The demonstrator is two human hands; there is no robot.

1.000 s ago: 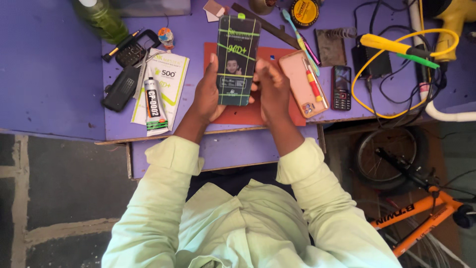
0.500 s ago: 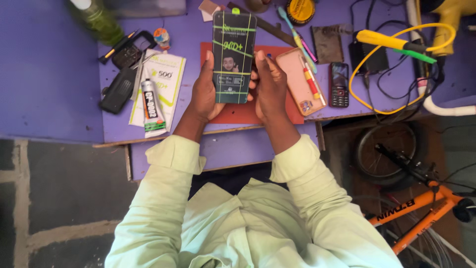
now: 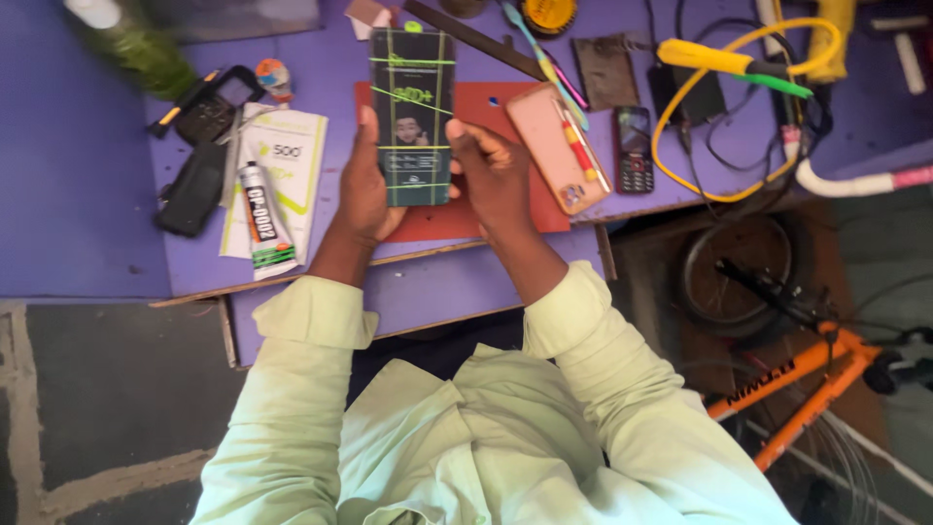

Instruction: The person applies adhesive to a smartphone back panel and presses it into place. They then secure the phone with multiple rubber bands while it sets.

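Both hands hold a dark rectangular phone-sized package (image 3: 412, 115) with green lines and a small picture on it, upright over a red mat (image 3: 505, 209) on the purple table (image 3: 87, 194). My left hand (image 3: 364, 185) grips its left edge, thumb along the side. My right hand (image 3: 491, 175) grips its right edge, thumb against the rim. A green band or thread crosses the package's face.
Left of the mat lie a glue tube (image 3: 262, 219) on a white paper sleeve, a black phone (image 3: 209, 102) and a green bottle (image 3: 136, 39). To the right are a pink phone case (image 3: 554, 146), a small keypad phone (image 3: 634, 148), yellow cable (image 3: 739, 107). An orange bicycle (image 3: 797, 379) stands lower right.
The view has shifted slightly; both hands keep hold of the package, which sits a little higher and more to the left in the picture.
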